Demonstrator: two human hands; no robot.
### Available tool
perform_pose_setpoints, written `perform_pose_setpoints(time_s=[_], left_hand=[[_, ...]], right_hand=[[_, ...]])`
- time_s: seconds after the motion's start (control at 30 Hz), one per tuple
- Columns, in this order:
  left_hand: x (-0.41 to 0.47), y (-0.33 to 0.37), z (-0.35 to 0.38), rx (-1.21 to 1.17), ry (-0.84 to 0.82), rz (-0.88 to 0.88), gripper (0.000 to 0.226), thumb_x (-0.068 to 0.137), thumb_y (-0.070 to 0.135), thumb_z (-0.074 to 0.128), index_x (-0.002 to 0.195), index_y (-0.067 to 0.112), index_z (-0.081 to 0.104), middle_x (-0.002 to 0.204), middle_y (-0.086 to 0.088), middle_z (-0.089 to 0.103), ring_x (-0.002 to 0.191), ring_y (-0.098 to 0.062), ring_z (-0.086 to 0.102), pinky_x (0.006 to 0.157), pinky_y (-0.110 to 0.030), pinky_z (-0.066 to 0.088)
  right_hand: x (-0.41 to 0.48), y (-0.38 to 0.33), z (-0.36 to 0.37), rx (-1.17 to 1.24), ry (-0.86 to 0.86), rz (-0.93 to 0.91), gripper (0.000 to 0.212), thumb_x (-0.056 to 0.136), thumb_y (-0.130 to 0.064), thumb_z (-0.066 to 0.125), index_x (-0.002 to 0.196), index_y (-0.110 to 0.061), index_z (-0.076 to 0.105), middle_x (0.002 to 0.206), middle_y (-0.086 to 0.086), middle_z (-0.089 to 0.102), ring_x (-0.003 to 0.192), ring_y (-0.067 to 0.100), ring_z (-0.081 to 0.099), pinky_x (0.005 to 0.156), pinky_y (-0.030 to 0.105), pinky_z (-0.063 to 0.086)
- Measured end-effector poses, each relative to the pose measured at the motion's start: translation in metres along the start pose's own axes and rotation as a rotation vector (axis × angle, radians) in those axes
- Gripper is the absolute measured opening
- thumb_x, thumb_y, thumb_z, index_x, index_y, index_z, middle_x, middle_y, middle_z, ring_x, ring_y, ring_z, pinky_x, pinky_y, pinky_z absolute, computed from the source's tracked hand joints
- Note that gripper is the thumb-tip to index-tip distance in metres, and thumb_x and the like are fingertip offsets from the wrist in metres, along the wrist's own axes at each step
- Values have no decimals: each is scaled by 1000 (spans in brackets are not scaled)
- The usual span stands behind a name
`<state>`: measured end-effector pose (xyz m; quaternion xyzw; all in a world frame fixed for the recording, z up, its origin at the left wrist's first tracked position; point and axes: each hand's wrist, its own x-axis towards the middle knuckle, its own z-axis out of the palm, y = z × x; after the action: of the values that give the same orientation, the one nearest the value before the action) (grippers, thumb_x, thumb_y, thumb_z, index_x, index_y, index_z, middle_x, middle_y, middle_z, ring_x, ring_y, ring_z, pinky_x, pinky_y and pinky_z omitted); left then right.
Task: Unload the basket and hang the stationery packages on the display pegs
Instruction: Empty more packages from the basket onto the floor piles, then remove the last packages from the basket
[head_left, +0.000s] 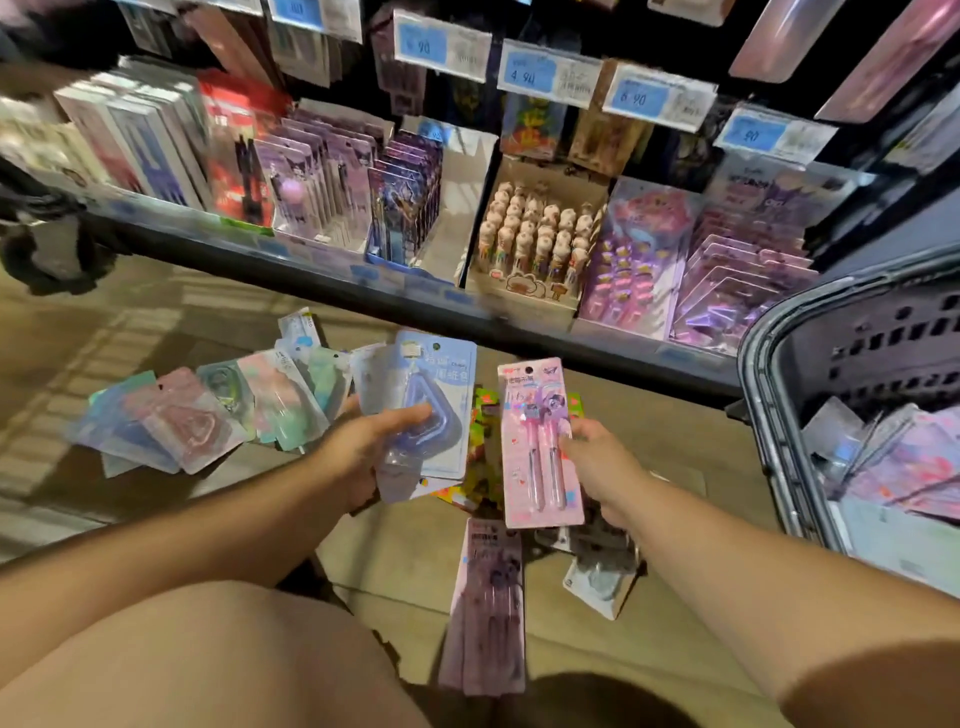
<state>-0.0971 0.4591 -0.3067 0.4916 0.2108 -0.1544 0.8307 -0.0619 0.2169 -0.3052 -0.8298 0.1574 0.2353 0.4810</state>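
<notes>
Tan floor (660, 415) before the shelf (311, 270) carries fanned packages (197, 415) at left. Fingers of the left hand (358, 447) curl round a blue package (441, 374); those of the right hand (602, 462) pinch a pink pen package (535, 452). At right stands the part-filled basket (769, 395).

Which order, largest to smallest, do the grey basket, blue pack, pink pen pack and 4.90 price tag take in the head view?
1. grey basket
2. blue pack and pink pen pack: look alike, not ranked
3. 4.90 price tag, though it is farther away

Price tags (527, 74) read 4.90 and 6.90.
</notes>
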Motion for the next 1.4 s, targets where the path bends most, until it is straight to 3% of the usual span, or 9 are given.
perform_pose_setpoints(time_s=[0.2,0.33,0.5,0.67,0.77,0.9,1.0,1.2,1.4], left_hand=[[-4,-18,-1,41,14,-62,18,60,17,80,73,26,73,85,-9,48,72,-15,43,68,-28,30],[-5,-21,-2,82,-9,-95,53,64,15,80,112,5,58,85,-16,44,64,-16,41,59,-27,29],[-4,-22,1,108,-36,-138,46,60,20,85,98,10,61,80,-13,40,63,-13,38,59,-26,25],[-3,-22,9,127,-112,-175,59,56,27,87,102,15,52,74,-10,23,51,-9,22,51,-26,13],[-2,-20,16,166,-134,-98,56,63,17,84,109,4,55,72,-13,48,45,-17,42,44,-20,33],[-2,-18,19,148,-108,-4,68,70,19,79,132,7,54,117,-16,70,105,-35,68,89,-43,55],[-3,-13,20,133,-78,-79,50,93,37,63,138,21,48,123,-10,68,110,-34,66,96,-53,51],[-5,0,27,7,-93,-131,63,100,63,14,132,29,56,125,-7,68,115,-31,64,101,-56,44],[-9,11,34,-33,-90,-105,48,102,52,31,123,26,66,125,-11,67,114,-35,64,103,-60,43]], right_hand=[[-10,53,17,-145,-83,129,14,98,-13,48,109,-17,56,106,9,65,99,27,62,73,30,45],[-12,67,25,-195,-148,204,12,97,-14,49,103,-20,58,99,10,65,87,24,60,69,31,42],[-16,48,25,-272,-69,162,15,101,-20,45,116,-18,47,102,9,57,89,24,51,70,27,38],[-30,-3,32,175,-195,47,27,101,-41,45,122,-24,48,106,-5,53,108,19,52,91,34,48],[-32,-20,43,203,-275,2,31,96,-41,56,120,-23,50,110,-10,59,106,15,57,88,35,49],[-26,-26,47,246,-237,-61,36,91,-22,67,124,-20,52,113,1,68,96,16,67,66,26,51],[-23,-31,41,270,-243,-89,32,91,-20,68,120,-20,54,111,1,69,90,13,69,56,17,48],[-22,-38,36,383,-181,-87,35,88,-18,70,119,-19,54,114,6,69,103,23,67,97,48,51],[-21,-44,29,432,-147,-86,17,90,-15,67,105,-20,59,109,8,70,98,24,67,96,50,50]])
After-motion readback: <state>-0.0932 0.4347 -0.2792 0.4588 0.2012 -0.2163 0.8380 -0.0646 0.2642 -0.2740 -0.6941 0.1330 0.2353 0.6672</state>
